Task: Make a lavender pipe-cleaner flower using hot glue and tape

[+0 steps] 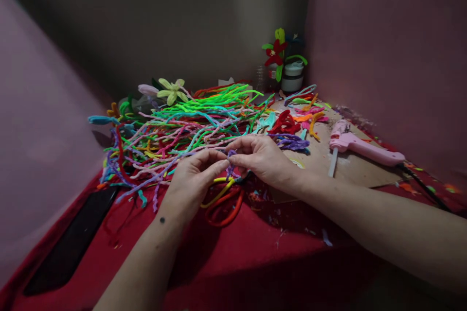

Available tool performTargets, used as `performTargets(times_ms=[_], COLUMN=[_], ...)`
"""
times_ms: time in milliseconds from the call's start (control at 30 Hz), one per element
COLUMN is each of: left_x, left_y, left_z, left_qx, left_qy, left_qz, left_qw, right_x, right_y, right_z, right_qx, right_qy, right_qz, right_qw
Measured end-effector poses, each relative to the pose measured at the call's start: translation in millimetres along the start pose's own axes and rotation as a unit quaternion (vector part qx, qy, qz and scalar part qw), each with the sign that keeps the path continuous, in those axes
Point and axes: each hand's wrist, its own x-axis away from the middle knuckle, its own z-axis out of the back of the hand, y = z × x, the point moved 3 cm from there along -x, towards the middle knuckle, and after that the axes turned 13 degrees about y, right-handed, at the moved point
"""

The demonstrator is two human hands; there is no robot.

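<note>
Between my two hands is a short purple pipe cleaner (230,167), bent into a small form that my fingers partly hide. My left hand (195,175) pinches it from the left with thumb and forefinger. From the other side my right hand (260,160) pinches the same piece, its fingertips almost touching the left ones. Just below them a red pipe cleaner loop (226,216) and a yellow one (211,200) lie on the red cloth. A bundle of purple pipe cleaners (292,142) rests right behind my right hand.
A big heap of coloured pipe cleaners (197,124) spreads behind my hands. On cardboard (314,160) at right lies a pink glue gun (365,148) with its cord. A black phone-like slab (73,243) lies at left. Pipe-cleaner flowers (275,52) stand by a lidded cup (292,77).
</note>
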Motion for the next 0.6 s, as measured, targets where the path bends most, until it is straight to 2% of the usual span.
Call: performTargets(times_ms=[100, 233, 333, 600], left_x=[1.0, -0.1, -0.7, -0.5], left_y=[-6.9, -11.5, -9.3, -3.9], left_z=[-3.2, -2.8, -1.8, -0.6], left_qx=[0.031, 0.097, 0.125, 0.158], left_qy=[-0.034, -0.014, 0.005, 0.002], left_qz=[0.055, 0.091, 0.087, 0.044], left_qw=[0.997, 0.991, 0.988, 0.986], right_x=[1.7, 4.3, 7.2, 11.9], right_y=[-1.2, -2.7, -3.4, -4.8], right_z=[-2.9, -4.4, -5.7, -8.2], right_qx=[-0.004, 0.035, 0.113, 0.197], right_qy=[0.007, -0.011, -0.045, -0.083], right_qz=[0.009, 0.0, 0.038, 0.087], right_qw=[1.0, 0.999, 0.992, 0.973])
